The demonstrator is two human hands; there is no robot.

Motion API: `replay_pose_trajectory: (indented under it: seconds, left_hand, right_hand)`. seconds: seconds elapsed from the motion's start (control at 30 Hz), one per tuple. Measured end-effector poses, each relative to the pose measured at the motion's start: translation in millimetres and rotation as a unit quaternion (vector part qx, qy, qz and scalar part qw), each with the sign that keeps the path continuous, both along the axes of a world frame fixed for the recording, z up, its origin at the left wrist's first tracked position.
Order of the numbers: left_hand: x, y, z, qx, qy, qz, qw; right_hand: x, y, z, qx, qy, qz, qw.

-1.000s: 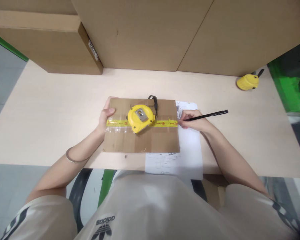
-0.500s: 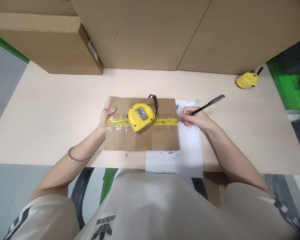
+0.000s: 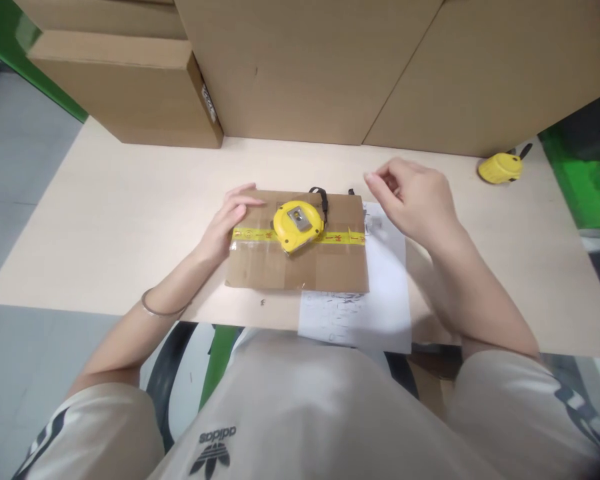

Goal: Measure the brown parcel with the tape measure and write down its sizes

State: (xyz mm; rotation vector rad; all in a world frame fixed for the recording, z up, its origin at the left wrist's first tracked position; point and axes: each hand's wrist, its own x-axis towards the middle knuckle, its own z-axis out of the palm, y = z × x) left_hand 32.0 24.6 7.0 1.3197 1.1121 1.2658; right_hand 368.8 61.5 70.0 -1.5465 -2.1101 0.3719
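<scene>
- Brown cardboard box (image 3: 297, 277) on the pale surface (image 3: 145, 200), close to its near edge and about midway between left and right edges; lying flat, with long sides roughly along the near edge.
- Left hand (image 3: 233, 217) at the far left corner of the box, thumb and fingers touching it, fingers a little spread over this corner.
- Right hand (image 3: 415, 197) above the surface, just beside the far right corner of the box and apart from it; fingers curled, thumb stretched out toward the box. Cannot tell if pinching something between the fingertips.
- Yellow band (image 3: 340, 238) across the top of the box, from its left edge to its right edge, with red marks.
- Tape measure (image 3: 299, 227), also yellow, resting on the box and covering part of the band, with metal clip (image 3: 299, 216) facing up.
- Black strap (image 3: 324, 200) beside the tape measure, looping over the far edge of the box.
- Small black thing (image 3: 351, 192) near the far right corner of the box, mostly hidden; cannot tell what.
- White paper (image 3: 387, 280) with dark marks, partly covered by the box, showing past its right and near edges, down to the near edge of the surface.
- Second tape measure (image 3: 501, 168) near the far right corner of the surface.
- Large cartons (image 3: 300, 80) along the far edge, with smaller carton (image 3: 145, 100) toward the far left corner.
- Thin bracelet (image 3: 166, 312) on the left forearm.
</scene>
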Motion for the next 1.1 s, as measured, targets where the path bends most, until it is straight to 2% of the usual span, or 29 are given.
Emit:
replay_pose_trajectory:
  seconds: [0.07, 0.13, 0.2, 0.27, 0.43, 0.53, 0.63, 0.77, 0.87, 0.97, 1.1]
  left_hand:
    - [-2, -1, 2.3, 0.001, 0.016, -0.006, 1.0]
    - [-4, 0, 1.6, 0.003, 0.016, -0.01, 1.0]
    - [-7, 2, -1.6, 0.005, 0.013, -0.024, 1.0]
    - [-10, 5, -5.5, 0.004, 0.015, -0.049, 0.999]
    - [-14, 9, -12.2, -0.002, 0.016, -0.097, 0.995]
    - [-11, 9, -17.0, 0.025, 0.002, -0.092, 0.995]
    - [-6, 10, -22.8, 0.038, -0.054, -0.085, 0.994]
    - [-3, 12, -25.9, -0.005, -0.123, -0.066, 0.99]
    - [-5, 13, -25.9, -0.042, -0.132, -0.088, 0.986]
    - [-9, 15, -27.2, -0.016, -0.098, -0.112, 0.989]
    - [-17, 17, -28.8, 0.054, -0.009, -0.13, 0.99]
  right_hand:
    - [-21, 2, 19.5, 0.022, 0.02, 0.155, 0.987]
    - [-42, 5, 29.2, -0.022, -0.001, 0.296, 0.955]
    - [-57, 7, 30.5, -0.069, -0.029, 0.36, 0.93]
    - [-64, 6, 28.3, -0.106, -0.025, 0.365, 0.925]
    - [-64, -7, 26.1, -0.196, 0.088, 0.306, 0.927]
    - [-74, -11, 29.7, -0.127, 0.099, 0.31, 0.937]
    - [-97, -13, 38.1, -0.054, 0.086, 0.326, 0.94]
    - [-136, -18, 48.6, -0.065, 0.058, 0.323, 0.942]
    - [-152, -23, 48.5, -0.089, 0.0, 0.321, 0.943]
    - [-149, -23, 42.8, -0.086, -0.02, 0.312, 0.946]
    - [-113, -21, 37.9, -0.054, 0.012, 0.299, 0.953]
